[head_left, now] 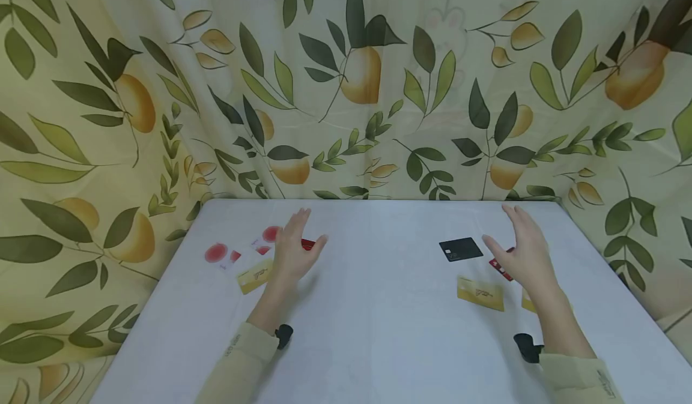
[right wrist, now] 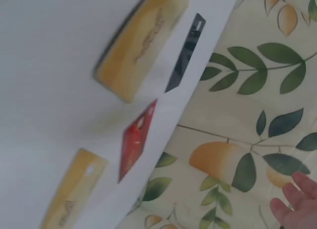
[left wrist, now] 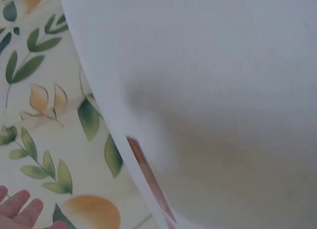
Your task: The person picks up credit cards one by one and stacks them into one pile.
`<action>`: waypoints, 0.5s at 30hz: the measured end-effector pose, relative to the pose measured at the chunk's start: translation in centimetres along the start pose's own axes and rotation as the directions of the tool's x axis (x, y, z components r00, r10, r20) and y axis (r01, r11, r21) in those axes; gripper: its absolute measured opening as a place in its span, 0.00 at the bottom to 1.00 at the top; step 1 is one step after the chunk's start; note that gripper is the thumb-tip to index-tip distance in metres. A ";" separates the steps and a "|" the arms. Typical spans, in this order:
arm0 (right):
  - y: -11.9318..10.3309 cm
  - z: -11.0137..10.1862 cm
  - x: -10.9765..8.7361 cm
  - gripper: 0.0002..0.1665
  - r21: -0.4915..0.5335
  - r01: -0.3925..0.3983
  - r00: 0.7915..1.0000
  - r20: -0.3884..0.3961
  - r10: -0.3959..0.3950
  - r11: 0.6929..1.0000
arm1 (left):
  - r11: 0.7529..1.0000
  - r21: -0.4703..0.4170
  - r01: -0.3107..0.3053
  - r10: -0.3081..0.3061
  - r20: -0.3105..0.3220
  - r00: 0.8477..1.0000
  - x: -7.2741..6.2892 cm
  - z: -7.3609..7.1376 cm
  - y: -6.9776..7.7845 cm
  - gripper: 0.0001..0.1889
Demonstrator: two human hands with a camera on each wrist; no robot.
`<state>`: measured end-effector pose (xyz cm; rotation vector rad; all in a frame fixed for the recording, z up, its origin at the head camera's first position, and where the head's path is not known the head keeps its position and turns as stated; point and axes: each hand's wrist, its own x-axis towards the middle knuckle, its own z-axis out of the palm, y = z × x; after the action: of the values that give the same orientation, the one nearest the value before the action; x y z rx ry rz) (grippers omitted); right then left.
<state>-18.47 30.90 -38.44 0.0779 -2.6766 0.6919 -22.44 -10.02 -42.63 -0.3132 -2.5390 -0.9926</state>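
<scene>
Both hands are raised over the white table with fingers extended, holding nothing. My left hand (head_left: 294, 251) overlaps a red card (head_left: 307, 244) in the head view, and a gold card (head_left: 255, 277) lies beside its wrist. Its fingertips (left wrist: 22, 206) show at the lower left of the left wrist view. On the other side, my right hand (head_left: 525, 254) partly covers another red card (head_left: 503, 269). A black card (head_left: 461, 249) and a gold card (head_left: 480, 294) lie to its left. A further gold card (head_left: 528, 301) is partly hidden behind the right forearm.
Red round shapes (head_left: 216, 253) and small red pieces (head_left: 235, 256) lie at the table's left. A leaf-and-fruit patterned curtain (head_left: 362, 152) hangs behind the table's far edge (head_left: 378, 200) and along its sides. Black straps (head_left: 283, 336) sit on the wrists.
</scene>
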 end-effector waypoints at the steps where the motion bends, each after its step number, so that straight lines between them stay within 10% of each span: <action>1: 0.1 -0.1 -0.3 0.43 0.034 -0.020 1.000 -0.012 0.020 0.999 | 0.997 -0.073 0.007 -0.009 -0.026 1.000 -0.1 0.4 0.3 0.33; 7: 5.0 1.8 -1.5 0.42 0.188 -0.187 0.980 -0.038 0.197 0.964 | 0.884 -0.451 0.127 -0.161 -0.037 0.986 -0.3 2.9 1.9 0.27; 15: 14.3 6.0 -2.8 0.40 0.251 -0.379 0.919 -0.010 0.394 0.891 | 0.593 -0.703 0.394 -0.340 0.225 0.913 -0.7 6.5 4.3 0.24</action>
<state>-20.04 40.44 -50.89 -0.4199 -2.5550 1.1263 -22.12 -2.48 -44.72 -0.0142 -2.1488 -2.2151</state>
